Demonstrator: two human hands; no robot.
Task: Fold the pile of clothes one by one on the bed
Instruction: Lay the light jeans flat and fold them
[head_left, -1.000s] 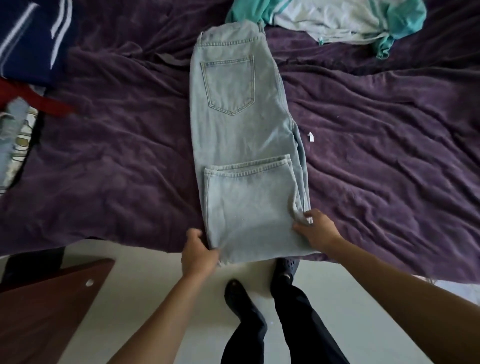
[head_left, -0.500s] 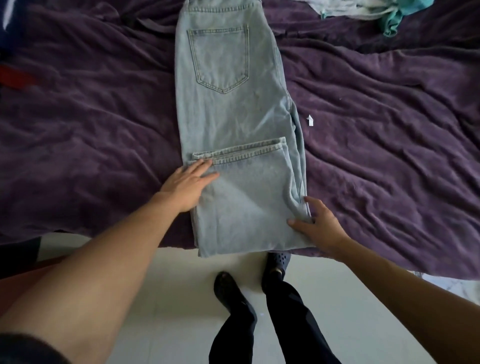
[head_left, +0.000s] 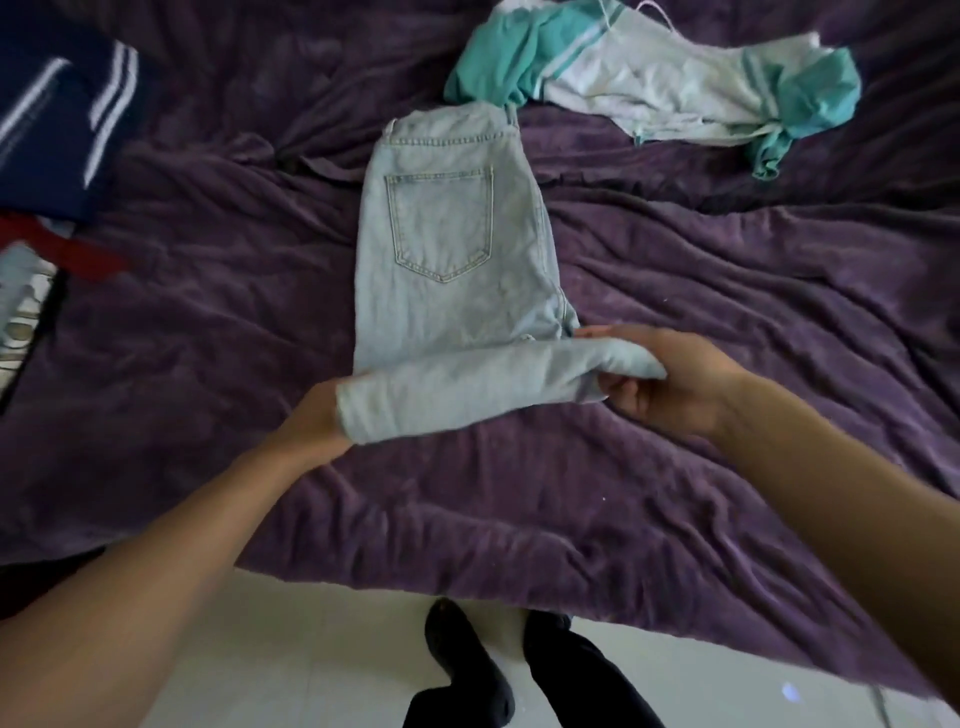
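Light blue jeans (head_left: 452, 260) lie on the purple bed cover (head_left: 727, 338), waistband at the far end and a back pocket facing up. Their folded lower part is lifted off the bed as a thick roll of denim. My left hand (head_left: 314, 421) grips the left end of that fold, partly hidden under the fabric. My right hand (head_left: 670, 379) is shut on the right end, thumb on top. A teal and white top (head_left: 670, 78) lies crumpled beyond the jeans at the far right.
A navy garment with white stripes (head_left: 57, 130) and a red item (head_left: 67, 254) lie at the far left with other clothes. The near edge of the bed runs above a white floor (head_left: 311, 649). My dark-clad legs and feet (head_left: 467, 660) stand there.
Both hands took hold of the ends of the folded lower part of the jeans and lifted it up toward the waistband. The view has shifted further onto the bed.
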